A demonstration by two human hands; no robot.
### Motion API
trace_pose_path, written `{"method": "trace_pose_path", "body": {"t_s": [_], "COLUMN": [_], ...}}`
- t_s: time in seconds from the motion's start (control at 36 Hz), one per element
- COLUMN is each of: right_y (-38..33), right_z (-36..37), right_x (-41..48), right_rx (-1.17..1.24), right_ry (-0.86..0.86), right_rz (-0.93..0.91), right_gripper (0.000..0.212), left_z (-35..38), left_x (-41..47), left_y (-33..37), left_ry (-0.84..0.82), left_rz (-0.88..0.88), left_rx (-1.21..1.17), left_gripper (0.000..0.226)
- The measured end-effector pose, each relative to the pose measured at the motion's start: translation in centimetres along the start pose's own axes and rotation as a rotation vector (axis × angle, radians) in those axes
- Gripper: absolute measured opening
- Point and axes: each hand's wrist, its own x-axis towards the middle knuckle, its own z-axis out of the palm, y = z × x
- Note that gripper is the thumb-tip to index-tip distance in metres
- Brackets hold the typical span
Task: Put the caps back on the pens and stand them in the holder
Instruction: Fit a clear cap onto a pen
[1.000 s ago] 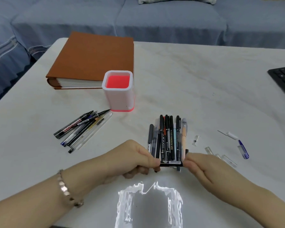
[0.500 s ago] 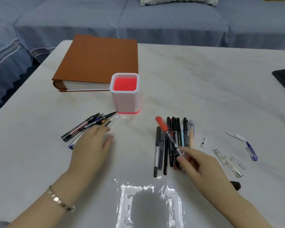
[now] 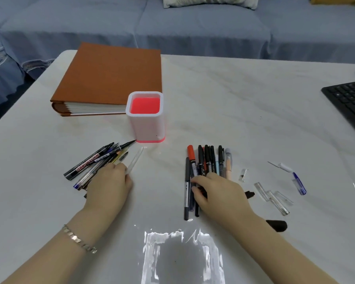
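The white pen holder [image 3: 147, 128] with a red inside stands mid-table with nothing in it. Left of it lies a pile of uncapped pens [image 3: 94, 160]. My left hand [image 3: 109, 187] rests on that pile, its fingertips curled on the near end of a clear pen [image 3: 135, 159]. A row of capped pens [image 3: 210, 158] lies right of centre. My right hand [image 3: 219, 191] lies over the row's near ends and pinches the red-capped marker [image 3: 191, 154] at the row's left side. Loose clear caps [image 3: 274, 198], a blue cap [image 3: 299, 184] and black caps [image 3: 277, 225] lie to the right.
A thick brown album [image 3: 115, 76] lies behind the holder. A black keyboard [image 3: 350, 101] sits at the right table edge. A small white pen part [image 3: 285, 167] lies near the blue cap. A blue sofa [image 3: 193, 27] runs behind the table.
My hands parted after pressing a cap on together. The right hand laid the red-capped marker into the row. The left hand moved to the uncapped pile and curled onto the clear pen.
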Motion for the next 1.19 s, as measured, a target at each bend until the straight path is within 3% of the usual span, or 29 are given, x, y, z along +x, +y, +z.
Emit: {"method": "trace_pose_path", "body": {"t_s": [0.17,0.28,0.42,0.56,0.67,0.81,0.97,1.06,1.19], "right_y": [2.7,8.3,13.1,15.1,14.9,11.2,6.8,5.6,4.8], "right_z": [-2.9,-4.3,-5.1,-4.1,-3.6,-4.1,-5.4,-6.0,-6.5], "right_x": [-2.8,-2.6,-1.6,-0.6,-0.8,-1.8,-3.1,-3.4,-3.8], "right_rx": [0.152,0.095,-0.05,-0.158,-0.099,0.275,0.924,1.03,1.137], "right_ry": [0.021,0.157,0.17,0.106,0.135,0.186,0.229,0.292,0.238], "right_rz": [0.094,0.313,0.516,0.562,0.535,0.356,0.363,0.376,0.326], "right_gripper": [0.024,0.026,0.033,0.025,0.023,0.021,0.014,0.011,0.017], "left_z": [0.0,-0.7,-0.8,-0.6,-0.9,-1.5,-2.1,-2.5,-2.8], "left_x": [-0.9,-2.0,-3.2,-3.8,-4.2,-4.5,-4.8,-5.0,-5.2], "left_y": [3.1,5.8,8.2,8.9,8.9,9.0,9.3,9.4,9.4], "left_ry": [-0.002,-0.017,-0.024,-0.054,-0.07,-0.072,-0.087,-0.104,-0.108], "left_rz": [0.049,0.182,0.27,0.308,0.327,0.332,0.386,0.422,0.472], "left_rx": [-0.214,-0.381,-0.463,-0.461,-0.477,-0.518,-0.537,-0.533,-0.507], "left_gripper": [0.008,0.009,0.01,0.009,0.009,0.009,0.009,0.009,0.017]}}
